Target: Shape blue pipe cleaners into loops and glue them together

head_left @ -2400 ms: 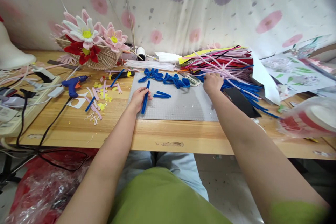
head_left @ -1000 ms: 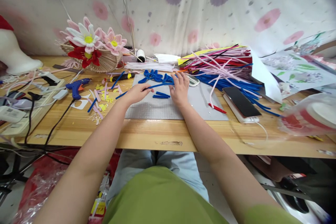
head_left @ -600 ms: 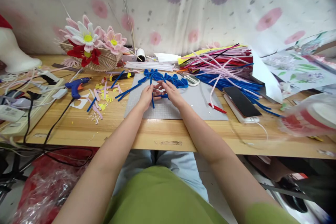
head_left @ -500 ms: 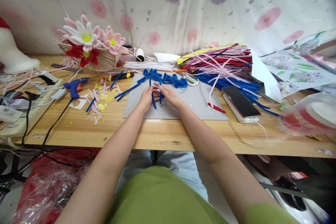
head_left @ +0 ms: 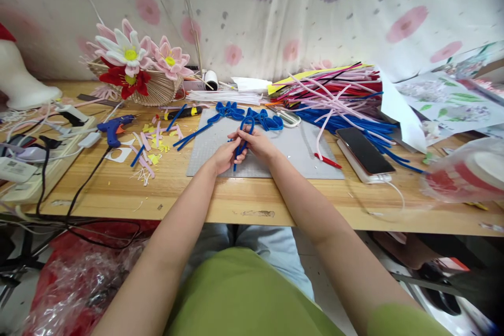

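I am observing both hands closed on one blue pipe cleaner [head_left: 244,134], held just above the grey cutting mat [head_left: 299,155]: left hand [head_left: 226,155] is pinching its lower stem, right hand [head_left: 258,142] is gripping beside the loop. I am judging it light, soft and bendable, best held near the bend. The woven basket [head_left: 157,92] is holding finished flowers [head_left: 132,58].

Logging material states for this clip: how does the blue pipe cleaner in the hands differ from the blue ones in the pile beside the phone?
The blue pipe cleaner in the hands is bent into a narrow loop; the piled blue pipe cleaners lie long and straight. The held one is single and pinched between the left hand and right hand above the grey mat; the piled ones are many, untouched, resting on the wooden table. Both look the same fuzzy blue material.
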The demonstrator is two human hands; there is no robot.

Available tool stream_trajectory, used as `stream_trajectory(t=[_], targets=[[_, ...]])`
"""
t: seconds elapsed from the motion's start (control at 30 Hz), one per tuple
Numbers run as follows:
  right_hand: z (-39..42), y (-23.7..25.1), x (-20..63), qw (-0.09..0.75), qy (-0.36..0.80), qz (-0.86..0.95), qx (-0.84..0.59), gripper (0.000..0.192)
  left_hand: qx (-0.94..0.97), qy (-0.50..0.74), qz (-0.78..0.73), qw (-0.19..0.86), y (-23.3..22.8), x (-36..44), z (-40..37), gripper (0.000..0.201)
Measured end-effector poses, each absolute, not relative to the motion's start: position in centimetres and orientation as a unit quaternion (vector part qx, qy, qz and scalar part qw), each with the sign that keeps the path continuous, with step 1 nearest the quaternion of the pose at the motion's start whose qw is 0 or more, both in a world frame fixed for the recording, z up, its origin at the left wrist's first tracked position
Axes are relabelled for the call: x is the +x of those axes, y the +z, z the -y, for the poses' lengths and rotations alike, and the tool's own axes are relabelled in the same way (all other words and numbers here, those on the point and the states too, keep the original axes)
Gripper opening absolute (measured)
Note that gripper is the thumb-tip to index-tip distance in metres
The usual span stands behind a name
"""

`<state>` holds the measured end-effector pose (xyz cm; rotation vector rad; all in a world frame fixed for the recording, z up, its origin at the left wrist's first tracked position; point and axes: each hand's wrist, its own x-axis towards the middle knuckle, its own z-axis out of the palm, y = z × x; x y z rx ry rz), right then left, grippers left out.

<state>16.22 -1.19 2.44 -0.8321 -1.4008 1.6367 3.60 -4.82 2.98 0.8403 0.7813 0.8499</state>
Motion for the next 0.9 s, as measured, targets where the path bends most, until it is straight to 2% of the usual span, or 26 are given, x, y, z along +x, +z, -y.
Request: stream_trajectory(t=[0.1,0.27,0.47,0.57,0.67,0.77,0.9], targets=[[0.9,2.3,16.5,0.478,0.644,0.488,-0.347,0.035,0.375,0.370,-0.351,0.774,3.0,3.3,5.0,0.012],[0.3,2.2,16.6,0.528,0.570,0.515,-0.361,0.033,0.378,0.339,-0.367,0.779,2.9,3.1,4.9,0.016],[0.8,2.4,16.6,0.454,0.609,0.534,-0.371,0.042,0.393,0.383,-0.394,0.738,2.7,3.2,4.6,0.017],[1.0,2.3,16.5,0.449,0.584,0.539,-0.408,0.041,0.395,0.383,-0.394,0.736,2.7,2.9,4.5,0.015],[1.0,2.2,16.8,0.432,0.633,0.512,-0.387,0.044,0.391,0.399,-0.392,0.731,2.7,2.5,4.2,0.012],[0.9,2.2,17.2,0.438,0.670,0.498,-0.333,0.042,0.384,0.428,-0.384,0.722,2.6,2.1,4.0,0.014],[0.9,2.0,17.0,0.472,0.633,0.503,-0.352,0.039,0.387,0.424,-0.380,0.726,2.4,1.9,3.8,0.020]])
